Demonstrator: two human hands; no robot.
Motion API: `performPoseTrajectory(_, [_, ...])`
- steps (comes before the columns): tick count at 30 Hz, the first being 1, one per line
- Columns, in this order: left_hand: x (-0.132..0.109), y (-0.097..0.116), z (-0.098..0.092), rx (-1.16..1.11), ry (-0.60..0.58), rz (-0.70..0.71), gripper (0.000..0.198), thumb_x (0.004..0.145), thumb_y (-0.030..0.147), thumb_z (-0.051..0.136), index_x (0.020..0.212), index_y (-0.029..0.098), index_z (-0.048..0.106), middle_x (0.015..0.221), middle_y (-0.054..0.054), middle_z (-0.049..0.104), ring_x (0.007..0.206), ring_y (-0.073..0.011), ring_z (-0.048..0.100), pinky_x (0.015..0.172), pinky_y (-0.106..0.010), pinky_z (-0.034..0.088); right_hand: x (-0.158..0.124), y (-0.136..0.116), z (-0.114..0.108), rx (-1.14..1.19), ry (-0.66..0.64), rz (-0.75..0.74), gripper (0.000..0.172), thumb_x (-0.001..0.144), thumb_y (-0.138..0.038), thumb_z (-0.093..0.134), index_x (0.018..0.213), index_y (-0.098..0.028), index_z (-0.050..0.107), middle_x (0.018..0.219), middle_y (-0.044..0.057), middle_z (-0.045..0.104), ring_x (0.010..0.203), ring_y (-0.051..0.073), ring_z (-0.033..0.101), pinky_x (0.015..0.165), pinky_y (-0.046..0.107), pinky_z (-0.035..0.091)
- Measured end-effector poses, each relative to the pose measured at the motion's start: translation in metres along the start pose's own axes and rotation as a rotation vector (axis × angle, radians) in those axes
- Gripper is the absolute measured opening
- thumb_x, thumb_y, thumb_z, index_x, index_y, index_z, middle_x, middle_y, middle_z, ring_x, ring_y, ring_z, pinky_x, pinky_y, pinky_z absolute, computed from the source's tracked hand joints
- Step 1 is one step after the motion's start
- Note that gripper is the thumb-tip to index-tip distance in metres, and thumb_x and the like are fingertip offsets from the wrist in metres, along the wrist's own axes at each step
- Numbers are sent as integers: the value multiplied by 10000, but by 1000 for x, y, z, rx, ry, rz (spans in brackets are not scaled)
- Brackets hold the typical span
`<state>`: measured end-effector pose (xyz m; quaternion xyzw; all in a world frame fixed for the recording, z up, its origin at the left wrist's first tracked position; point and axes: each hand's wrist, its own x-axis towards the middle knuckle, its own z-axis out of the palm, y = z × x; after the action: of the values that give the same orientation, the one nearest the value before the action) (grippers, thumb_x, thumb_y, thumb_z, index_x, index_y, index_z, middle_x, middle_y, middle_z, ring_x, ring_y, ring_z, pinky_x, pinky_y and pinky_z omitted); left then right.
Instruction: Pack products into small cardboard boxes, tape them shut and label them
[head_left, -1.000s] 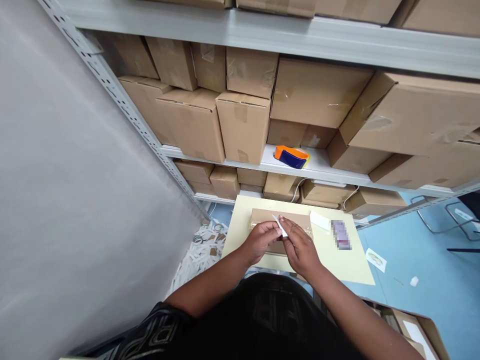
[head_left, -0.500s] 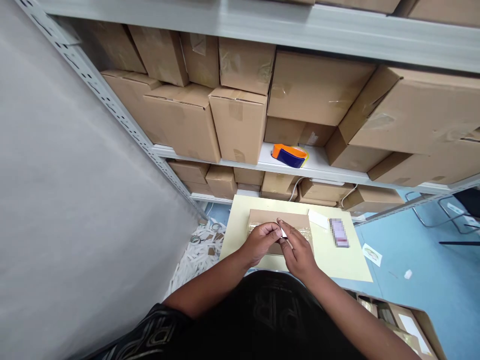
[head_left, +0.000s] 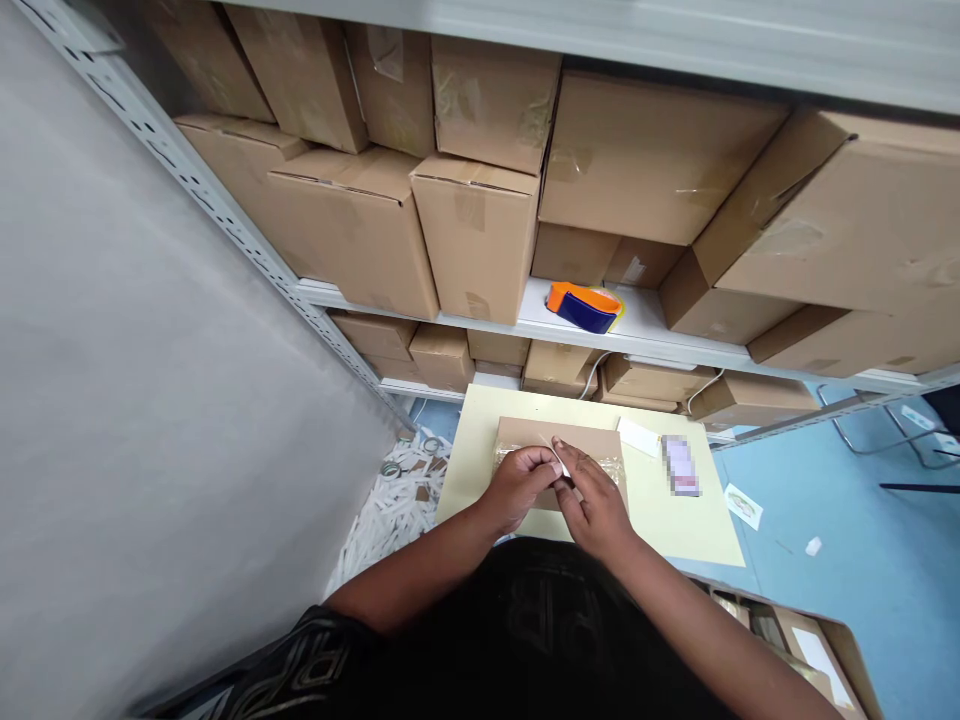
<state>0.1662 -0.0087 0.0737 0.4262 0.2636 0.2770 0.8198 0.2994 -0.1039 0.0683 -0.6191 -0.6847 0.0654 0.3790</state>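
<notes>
Both my hands meet over a taped cardboard box [head_left: 559, 430] that lies on the pale yellow table. Between the fingertips shows a small white piece of paper [head_left: 564, 468], mostly covered by the fingers. My left hand [head_left: 521, 485] is closed in a pinch on it, thumb against the curled index finger. My right hand [head_left: 596, 500] is closed on its other side, fingers bent toward the left hand. Clear tape with a glossy shine runs across the box top. What is printed on the paper, if anything, cannot be made out.
On the table [head_left: 675, 530] are a white paper [head_left: 639, 437] and a blurred-out pinkish item [head_left: 681, 466]. An orange and blue tape dispenser [head_left: 585, 307] sits on the shelf among cardboard boxes [head_left: 472, 240]. White paper strips [head_left: 382, 520] litter the floor at left; an open carton [head_left: 817, 650] stands lower right.
My view has shifted slightly, so the shelves look a little higher and closer. The hands stay together over the box, and the white paper between them shows slightly differently.
</notes>
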Motion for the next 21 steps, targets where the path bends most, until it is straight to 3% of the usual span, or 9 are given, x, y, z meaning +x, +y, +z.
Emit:
performPoseTrajectory(8, [3, -3, 2, 114, 87, -6, 123, 758, 257, 677, 683, 163, 648, 681, 7, 624, 674, -132, 545, 693, -259, 433, -1, 9, 0, -107, -32, -66, 758, 959, -138, 527, 1655, -257, 252, 1557, 136, 525, 1431, 326, 510, 1129, 610, 490])
performPoseTrajectory(12, [6, -6, -2, 179, 60, 29, 99, 771, 234, 629, 692, 176, 631, 710, 6, 649, 714, -146, 584, 723, -263, 454, -2, 9, 3, 152, -89, 108, 658, 988, -200, 506, 1621, -284, 346, 1568, 100, 520, 1437, 285, 510, 1145, 556, 492])
performPoseTrajectory(15, [7, -6, -4, 241, 96, 62, 117, 754, 227, 636, 654, 181, 596, 646, 26, 592, 649, -127, 544, 658, -244, 433, 0, 9, 7, 326, -68, 247, 533, 1029, -281, 504, 1560, -300, 462, 1527, 81, 571, 1402, 263, 553, 1144, 519, 498])
performPoseTrajectory(21, [0, -5, -11, 248, 157, 39, 144, 781, 288, 649, 695, 185, 597, 605, 36, 582, 523, -109, 534, 550, -233, 427, 6, 7, 20, 424, -28, 327, 427, 1048, -374, 490, 1449, -286, 606, 1410, 72, 674, 1256, 261, 671, 1072, 483, 553])
